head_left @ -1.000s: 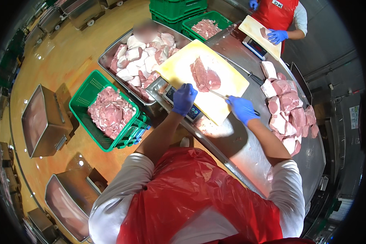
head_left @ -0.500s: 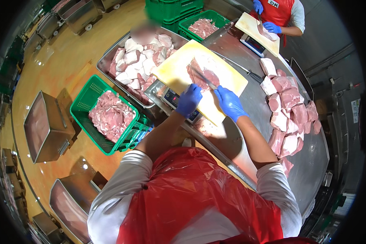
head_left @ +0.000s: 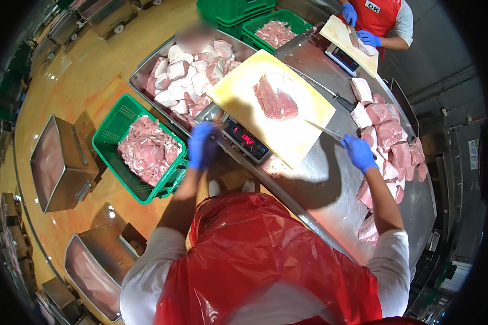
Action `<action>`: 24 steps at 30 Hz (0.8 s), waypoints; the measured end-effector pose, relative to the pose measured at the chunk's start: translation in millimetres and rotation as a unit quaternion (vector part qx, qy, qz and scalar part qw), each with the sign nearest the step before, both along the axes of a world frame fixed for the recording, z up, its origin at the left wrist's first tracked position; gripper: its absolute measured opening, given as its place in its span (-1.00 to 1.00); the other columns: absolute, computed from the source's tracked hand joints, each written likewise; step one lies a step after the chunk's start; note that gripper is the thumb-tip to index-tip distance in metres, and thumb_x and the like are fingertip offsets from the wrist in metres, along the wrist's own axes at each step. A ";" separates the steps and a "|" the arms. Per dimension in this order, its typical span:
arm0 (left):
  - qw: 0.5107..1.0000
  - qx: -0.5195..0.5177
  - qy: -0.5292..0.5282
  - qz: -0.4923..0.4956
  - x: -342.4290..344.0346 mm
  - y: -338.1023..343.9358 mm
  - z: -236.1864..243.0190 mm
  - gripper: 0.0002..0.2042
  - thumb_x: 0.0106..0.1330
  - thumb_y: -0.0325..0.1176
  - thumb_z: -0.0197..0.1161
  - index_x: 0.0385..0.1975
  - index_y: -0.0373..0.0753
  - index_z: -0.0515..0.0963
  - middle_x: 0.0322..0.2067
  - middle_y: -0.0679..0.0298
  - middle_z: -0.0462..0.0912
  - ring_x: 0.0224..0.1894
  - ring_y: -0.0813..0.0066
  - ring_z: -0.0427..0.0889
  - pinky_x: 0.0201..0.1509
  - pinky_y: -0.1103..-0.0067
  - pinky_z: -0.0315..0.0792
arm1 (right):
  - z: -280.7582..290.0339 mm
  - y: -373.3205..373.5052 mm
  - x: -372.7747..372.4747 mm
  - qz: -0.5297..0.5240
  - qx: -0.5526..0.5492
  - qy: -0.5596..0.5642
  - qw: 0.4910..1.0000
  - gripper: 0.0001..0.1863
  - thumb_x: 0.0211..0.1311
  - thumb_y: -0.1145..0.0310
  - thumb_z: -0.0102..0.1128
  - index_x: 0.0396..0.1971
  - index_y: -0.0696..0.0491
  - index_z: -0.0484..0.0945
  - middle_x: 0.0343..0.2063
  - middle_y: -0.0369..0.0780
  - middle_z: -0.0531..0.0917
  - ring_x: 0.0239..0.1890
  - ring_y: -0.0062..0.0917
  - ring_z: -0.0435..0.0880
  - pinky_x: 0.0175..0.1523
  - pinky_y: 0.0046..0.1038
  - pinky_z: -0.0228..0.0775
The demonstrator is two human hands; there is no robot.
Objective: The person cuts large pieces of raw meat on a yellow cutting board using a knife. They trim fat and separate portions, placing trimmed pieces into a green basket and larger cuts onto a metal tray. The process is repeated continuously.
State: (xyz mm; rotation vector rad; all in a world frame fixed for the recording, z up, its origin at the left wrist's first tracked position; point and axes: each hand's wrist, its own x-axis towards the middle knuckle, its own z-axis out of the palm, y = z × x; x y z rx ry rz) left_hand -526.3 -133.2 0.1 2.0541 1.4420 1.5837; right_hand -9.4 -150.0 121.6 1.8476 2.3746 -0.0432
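A raw piece of meat (head_left: 275, 96) with a pale fat side lies alone on the yellow cutting board (head_left: 244, 70). The board rests on a digital scale (head_left: 248, 142) with a lit red display. In a blue glove, my right hand (head_left: 360, 154) is closed round the handle of a knife (head_left: 324, 130); its blade points left toward the board's right corner. My left hand (head_left: 203, 146), also gloved in blue, is off the board, between the scale and the green basket (head_left: 116, 105) of meat trimmings (head_left: 147, 149). Motion smears its fingers, so what they hold, if anything, cannot be made out.
Meat chunks fill a metal bin (head_left: 141, 70) beyond the board. More meat pieces (head_left: 390, 135) are heaped on the steel table (head_left: 412, 227) at right. A sharpening steel (head_left: 339, 99) lies behind the board. Across the table, a co-worker's gloved hands (head_left: 367, 38) cut meat.
Both hands have left the meat. My left hand swung left toward the green basket; my right hand drew the knife off to the right. The meat stays on the board.
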 end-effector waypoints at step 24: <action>0.957 -0.243 -0.008 -0.160 95.7 109.4 40.1 -0.80 0.22 -0.28 0.29 -0.34 -0.30 0.58 -0.48 0.02 0.67 -0.46 0.13 0.68 -0.30 0.38 0.55 | -54.9 91.8 -164.7 -0.258 0.046 0.735 0.626 -0.67 0.51 0.19 0.07 -0.35 0.16 0.58 -0.47 -0.25 0.64 -0.51 -0.57 0.54 -0.36 -0.45 0.41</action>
